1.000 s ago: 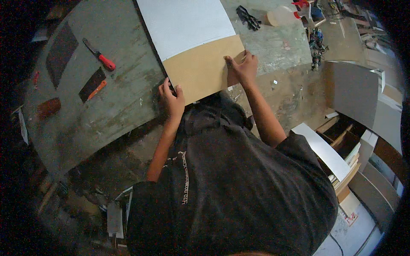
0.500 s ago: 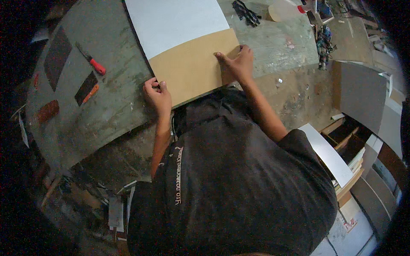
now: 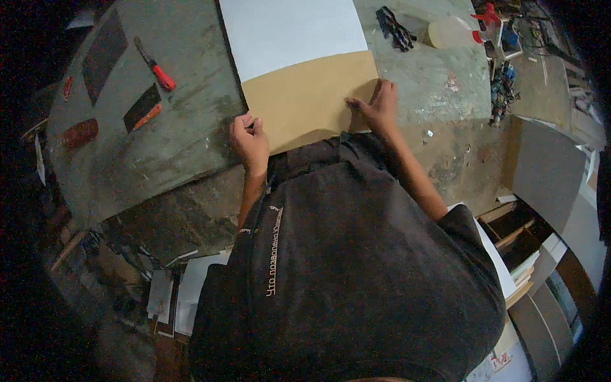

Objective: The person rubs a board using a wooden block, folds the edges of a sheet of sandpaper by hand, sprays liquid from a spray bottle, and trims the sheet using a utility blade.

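Note:
A flat board lies on the worktable before me, its near part a plain tan panel and its far part a white sheet. At the panel's left edge, near the front corner, my left hand is closed with curled fingers and the thumb up. My right hand grips the right edge, its thumb over the tan surface and its other fingers along the side. The panel's near edge comes up against my dark shirt.
The worktable holds a red-handled knife, an orange-edged dark scraper, a dark sheet and a brown block. Beyond my right hand are black gloves and a spray bottle. Panels stand at right.
The whole view has shifted, so the table and its things appear farther right. Both hands stay at the panel's side edges, and its near edge now sits closer against my shirt.

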`<state>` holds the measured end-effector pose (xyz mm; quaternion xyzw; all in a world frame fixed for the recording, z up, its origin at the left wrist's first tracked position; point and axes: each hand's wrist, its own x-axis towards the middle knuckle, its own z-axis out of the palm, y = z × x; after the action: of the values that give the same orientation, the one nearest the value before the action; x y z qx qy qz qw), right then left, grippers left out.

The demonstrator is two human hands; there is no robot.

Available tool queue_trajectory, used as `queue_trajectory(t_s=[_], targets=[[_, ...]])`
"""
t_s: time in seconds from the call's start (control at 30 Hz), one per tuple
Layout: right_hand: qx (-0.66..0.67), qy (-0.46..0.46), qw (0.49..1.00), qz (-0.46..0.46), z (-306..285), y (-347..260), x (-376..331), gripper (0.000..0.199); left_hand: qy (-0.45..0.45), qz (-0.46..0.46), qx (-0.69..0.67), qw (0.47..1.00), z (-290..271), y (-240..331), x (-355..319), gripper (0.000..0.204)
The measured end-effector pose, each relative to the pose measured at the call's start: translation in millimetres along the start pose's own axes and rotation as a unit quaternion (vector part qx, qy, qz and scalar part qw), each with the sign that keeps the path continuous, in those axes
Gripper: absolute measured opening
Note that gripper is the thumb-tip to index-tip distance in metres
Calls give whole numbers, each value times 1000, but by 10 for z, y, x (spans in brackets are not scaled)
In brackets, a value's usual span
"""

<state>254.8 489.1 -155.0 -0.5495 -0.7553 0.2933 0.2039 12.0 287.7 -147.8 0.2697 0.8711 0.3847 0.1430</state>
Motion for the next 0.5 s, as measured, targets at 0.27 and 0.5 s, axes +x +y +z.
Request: queue_trajectory(t_s=[0.27, 0.5], targets=[[11, -11, 1000, 15, -98, -112, -15, 89, 6, -16, -36, 999, 24, -86, 88, 28], [-32, -25, 999, 0, -206, -297, -12, 89, 18, -14, -33, 999, -17, -1, 92, 28]])
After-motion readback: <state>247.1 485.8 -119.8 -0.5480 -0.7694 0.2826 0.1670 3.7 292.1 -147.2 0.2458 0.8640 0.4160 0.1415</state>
